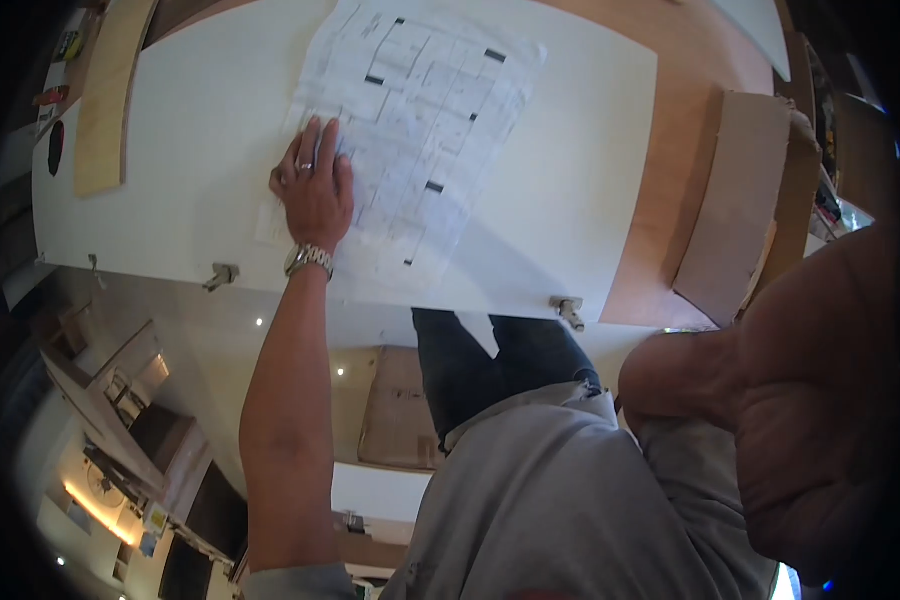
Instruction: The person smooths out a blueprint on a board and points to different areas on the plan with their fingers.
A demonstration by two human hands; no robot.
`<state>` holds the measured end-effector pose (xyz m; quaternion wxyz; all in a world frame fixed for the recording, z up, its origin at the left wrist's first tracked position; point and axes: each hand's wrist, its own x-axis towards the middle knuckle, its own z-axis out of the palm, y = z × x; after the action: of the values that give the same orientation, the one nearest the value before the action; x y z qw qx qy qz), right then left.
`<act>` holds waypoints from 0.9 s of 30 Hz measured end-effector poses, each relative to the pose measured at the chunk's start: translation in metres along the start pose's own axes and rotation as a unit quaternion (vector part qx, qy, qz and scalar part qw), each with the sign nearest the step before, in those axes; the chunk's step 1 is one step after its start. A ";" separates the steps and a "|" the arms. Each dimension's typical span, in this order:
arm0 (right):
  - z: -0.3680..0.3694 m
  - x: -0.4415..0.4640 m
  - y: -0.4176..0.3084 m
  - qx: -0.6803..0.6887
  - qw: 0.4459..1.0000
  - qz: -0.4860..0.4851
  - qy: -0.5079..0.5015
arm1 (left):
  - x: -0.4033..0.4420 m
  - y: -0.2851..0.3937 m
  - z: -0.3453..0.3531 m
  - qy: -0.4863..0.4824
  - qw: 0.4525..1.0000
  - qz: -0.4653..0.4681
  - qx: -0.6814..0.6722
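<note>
A large creased paper (400, 140) printed with line drawings and small black blocks lies on a white panel (210, 130). My left hand (317, 195) rests on the paper's left part, its fingers somewhat apart and nothing in them. It wears a ring and a metal watch (308, 260). Very near the camera at the right, my right hand (810, 400) is raised, large and dim. Its palm side shows in part, but its fingers are cut off or hidden, so whether it holds anything cannot be seen.
Metal hinges (224, 276) sit along the panel's near edge, another (568, 311) farther right. A wood strip (110, 100) lies at the upper left. On the right are a brown board (660, 180) and a cardboard box (735, 200). Flat cardboard (400, 410) is below the panel.
</note>
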<state>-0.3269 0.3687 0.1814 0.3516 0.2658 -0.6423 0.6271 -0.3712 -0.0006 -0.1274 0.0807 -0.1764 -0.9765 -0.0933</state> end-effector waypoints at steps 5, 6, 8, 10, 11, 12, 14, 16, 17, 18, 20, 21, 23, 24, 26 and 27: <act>0.007 -0.007 0.003 0.005 1.000 0.011 0.001 | 0.006 -0.006 0.005 0.021 1.000 -0.006 0.010; 0.007 -0.009 0.005 0.006 1.000 0.016 0.005 | 0.007 -0.007 0.005 0.021 1.000 -0.006 0.002; 0.008 -0.011 0.010 -0.004 1.000 0.028 0.009 | -0.013 0.001 0.000 -0.002 1.000 -0.017 -0.014; 0.011 -0.017 0.016 -0.012 0.999 0.032 0.013 | -0.002 -0.001 0.001 0.003 1.000 -0.018 -0.002; 0.012 -0.022 0.020 -0.018 0.999 0.035 0.019 | 0.002 -0.002 0.003 0.006 1.000 -0.020 -0.001; 0.012 -0.028 0.026 -0.032 0.998 0.046 0.028 | 0.000 -0.002 0.003 0.009 1.000 -0.017 -0.006; 0.012 -0.049 0.048 -0.084 0.990 0.101 0.049 | -0.003 -0.002 0.003 0.009 1.000 -0.015 -0.010; 0.014 -0.082 0.076 -0.151 0.966 0.203 0.061 | -0.002 -0.001 0.002 0.012 1.000 -0.014 -0.007; 0.016 -0.100 0.086 -0.178 0.943 0.275 0.055 | -0.003 -0.001 0.002 0.011 1.000 -0.015 -0.007; 0.018 -0.119 0.098 -0.203 0.916 0.343 0.049 | -0.002 0.000 0.002 0.008 1.000 -0.017 -0.005; 0.016 -0.155 0.118 -0.242 0.872 0.425 0.027 | -0.003 0.000 0.000 0.001 1.000 -0.020 -0.004; 0.014 -0.174 0.127 -0.246 0.860 0.446 0.028 | -0.003 0.000 0.000 -0.003 1.000 -0.022 -0.009; 0.008 -0.207 0.144 -0.275 0.837 0.472 0.023 | -0.001 -0.001 0.000 -0.007 1.000 -0.027 -0.013; 0.007 -0.217 0.150 -0.274 0.837 0.472 0.020 | -0.001 -0.002 0.001 -0.010 1.000 -0.025 -0.013; 0.004 -0.232 0.158 -0.340 0.836 0.431 -0.010 | -0.002 -0.002 0.001 -0.015 0.999 -0.028 -0.013; 0.004 -0.236 0.163 -0.356 0.836 0.418 -0.017 | -0.003 -0.002 0.001 -0.015 0.999 -0.027 -0.013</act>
<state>-0.3100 0.3529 -0.1047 0.1156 -0.1610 -0.8771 0.4375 -0.3696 -0.0030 -0.1292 0.0612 -0.1521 -0.9808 -0.1053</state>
